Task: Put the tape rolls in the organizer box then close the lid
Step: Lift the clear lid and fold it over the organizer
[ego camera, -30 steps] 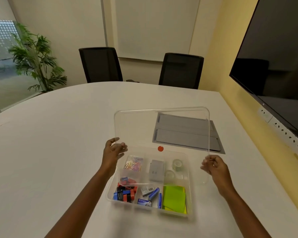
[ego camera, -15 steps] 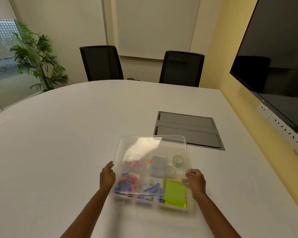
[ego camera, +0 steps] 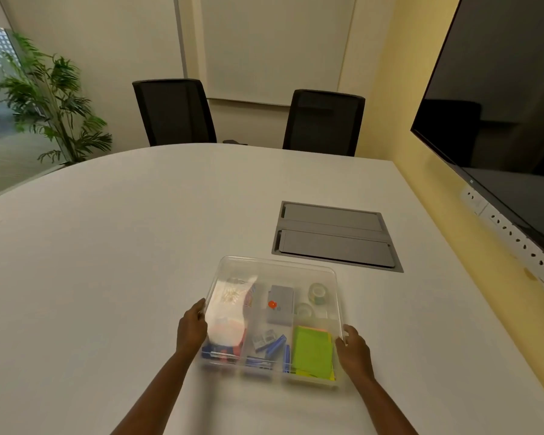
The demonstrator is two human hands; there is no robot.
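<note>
Your left hand [ego camera: 191, 329] and right hand [ego camera: 354, 350] flank the organizer box [ego camera: 338, 296], whose clear lid [ego camera: 233, 268] blocks reaching in from above. Bare white table [ego camera: 107, 262] lies open to the left and far side. The recessed grey cable hatch [ego camera: 336, 237] sits just beyond the box's far right corner.

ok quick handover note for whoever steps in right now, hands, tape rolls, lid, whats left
Left hand: on the lid's left edge.
Right hand: on the lid's right edge.
Tape rolls: both inside the organizer box, far right compartment.
Lid: lowered over the box, looks down or nearly so.
Done: rolls are in.
Left: press the lid fully shut, then let go.
</note>
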